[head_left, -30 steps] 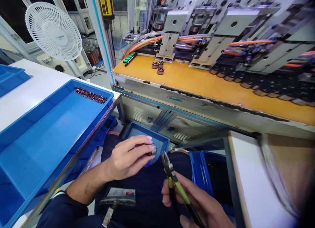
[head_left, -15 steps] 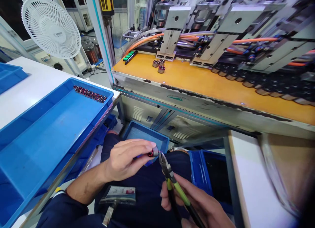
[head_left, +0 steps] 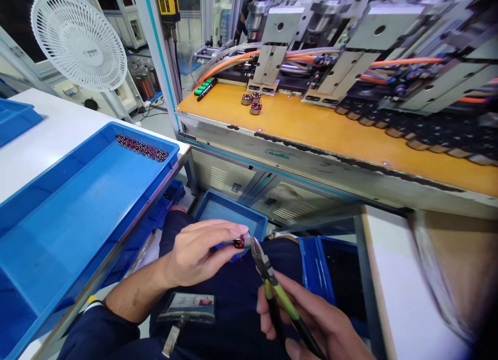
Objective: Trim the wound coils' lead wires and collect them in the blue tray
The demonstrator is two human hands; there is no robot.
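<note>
Between the thumb and fingers of my left hand [head_left: 202, 248] is a small motor stator [head_left: 241, 241], a metal ring with red and dark windings. My right hand [head_left: 311, 313] is wrapped round the handles of a pair of cutting pliers [head_left: 268, 277] with green and black grips. The plier jaws point up at the right side of the stator, very close to it; whether they touch it I cannot tell. Both hands are above my lap, over a blue tray [head_left: 218, 199] low in front of me.
At left a large blue tray [head_left: 89, 194] on a white table holds rows of stators [head_left: 142, 148]. Three loose stators [head_left: 252, 102] and a black pen [head_left: 206, 90] lie on the orange machine bench [head_left: 295, 126]. A white fan [head_left: 81, 43] stands at the back left.
The stator has turned slightly in my left fingers, showing more of its windings. My right hand has shifted a little on the plier handles, which look slightly further apart.
</note>
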